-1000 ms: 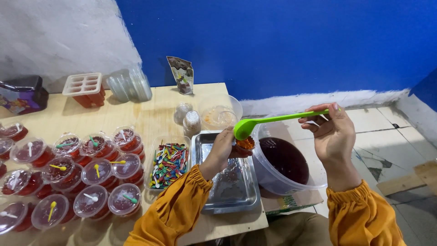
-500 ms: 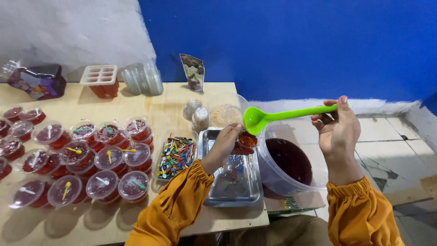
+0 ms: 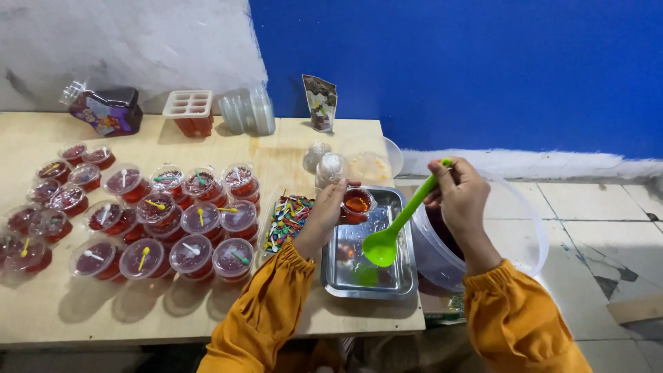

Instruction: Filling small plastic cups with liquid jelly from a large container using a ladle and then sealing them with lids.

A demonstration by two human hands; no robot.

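My left hand (image 3: 324,214) gripped a small cup (image 3: 358,202) of dark red liquid, fingers curled round its side, holding it just above the far left corner of the steel tray (image 3: 345,280). My right hand (image 3: 461,200) was clenched round the handle of a green ladle (image 3: 394,231), whose bowl hung tilted over the middle of the tray, below and to the right of the cup and not touching it. A green reflection of the ladle showed on the tray's floor. Right of the tray, off the table edge, stood a big clear tub (image 3: 532,238) with dark liquid inside; my right wrist lay over its rim. Just left of the tray sat a box of coloured little spoons (image 3: 289,220). Further left of the tray, filled lidded cups (image 3: 200,221) with tiny spoons on top stood packed together in rows across the wooden table (image 3: 290,148). Beyond the tray, close to its far edge, were two foil-topped jars (image 3: 330,168) and an empty clear bowl (image 3: 369,166). Well beyond the tray, against the wall, stood a printed sachet (image 3: 321,102), a stack of clear lids (image 3: 247,110), a mould (image 3: 188,112) with red liquid and a dark jar (image 3: 107,109) lying on its side. Both my sleeves (image 3: 266,314) were orange
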